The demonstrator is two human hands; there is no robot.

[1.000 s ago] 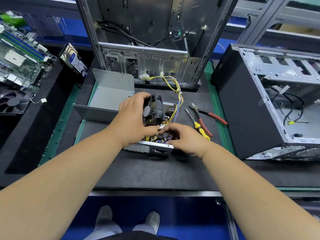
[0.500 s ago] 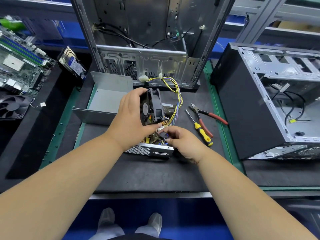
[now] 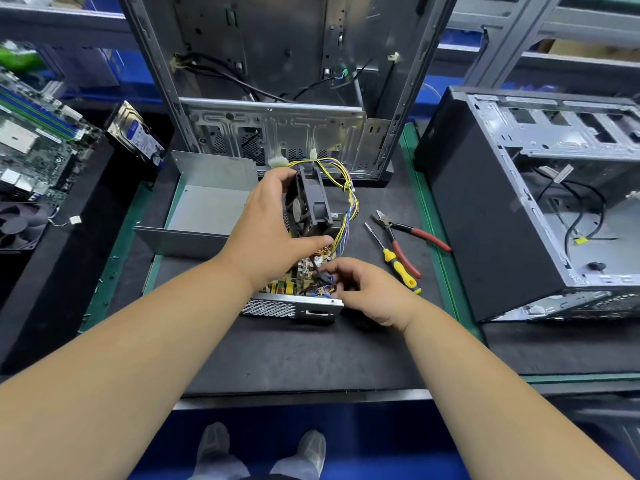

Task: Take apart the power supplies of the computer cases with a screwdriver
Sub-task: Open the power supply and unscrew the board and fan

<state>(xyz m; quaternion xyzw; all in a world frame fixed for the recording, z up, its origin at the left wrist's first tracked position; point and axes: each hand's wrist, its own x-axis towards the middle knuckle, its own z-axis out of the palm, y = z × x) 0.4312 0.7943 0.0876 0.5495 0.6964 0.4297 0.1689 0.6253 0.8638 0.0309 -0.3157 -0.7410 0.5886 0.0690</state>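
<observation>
While both hands work over it, the opened supply serves as landmark; entries run left to right.

Motherboard (image 3: 31,140): far left of the supply, lying flat on a dark raised surface.
Loose fan (image 3: 19,225): just in front of the motherboard, far left of the supply.
Drive (image 3: 138,136): left and behind the supply, tilted on edge, blue label up.
Cover (image 3: 207,206): grey bent sheet just left of the supply, open side up, on the tabletop (image 3: 294,355).
Left hand (image 3: 270,230): above the supply's left part; its grip is closed round the fan, fingers over the top edge, thumb under the lower edge.
Fan (image 3: 311,202): black, raised on edge over the rear of the supply, held by the left hand.
Supply (image 3: 298,292): centre of the tabletop, lid off, circuit board with coils showing, perforated front wall toward the person.
Wires (image 3: 343,202): yellow, purple and black bundle rising from the supply's right rear, looping behind the fan to white plugs.
Tall case (image 3: 284,109): directly behind the supply, upright, open side facing the person, black cables inside.
Right hand (image 3: 374,289): at the supply's front right corner; grip curled, fingertips pinching dark wires at the board.
Screwdriver (image 3: 394,258): right of the supply, lying flat, yellow and black handle nearer the person.
Cutters (image 3: 405,237): red handles, touching the screwdriver, right of the supply.
Second case (image 3: 491,216): far right of the supply, lying on its side, open.
</observation>
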